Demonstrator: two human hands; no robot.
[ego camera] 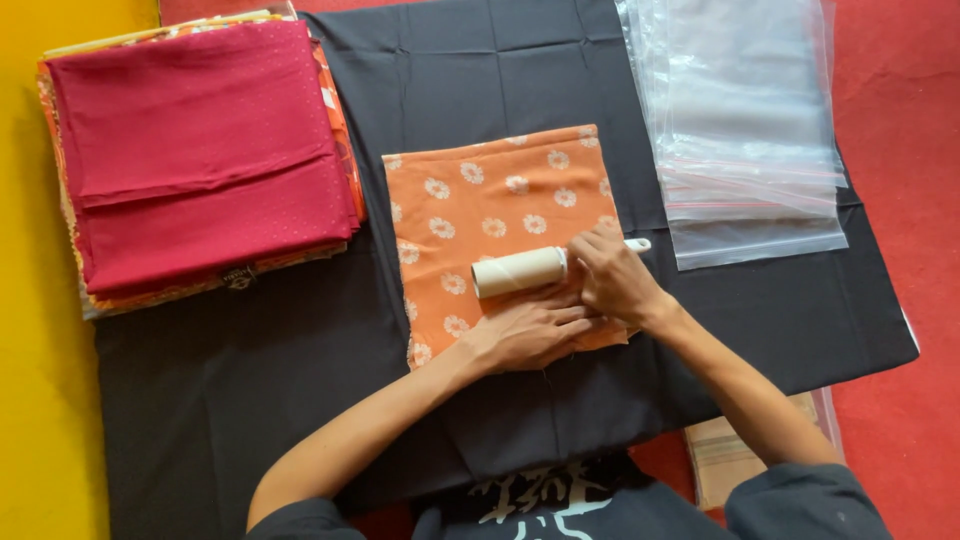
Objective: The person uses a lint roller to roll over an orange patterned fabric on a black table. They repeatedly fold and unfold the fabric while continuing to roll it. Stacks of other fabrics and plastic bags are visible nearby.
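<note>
at frame centre, the left hand (530, 335) lies spread flat, pinning the folded orange flower-print cloth (500, 235) on the black sheet (300, 370) so it stays still; the right hand (615, 280) grips the cream lint roller (520, 271) laid across it.

Below you: red carpeted floor (900, 120) along right side and top edge. Yellow mat (40, 400) covers floor at left. Black cloth (250, 400) spread flat between them, faint fold creases. Soft, even light, no harsh shadows.
</note>
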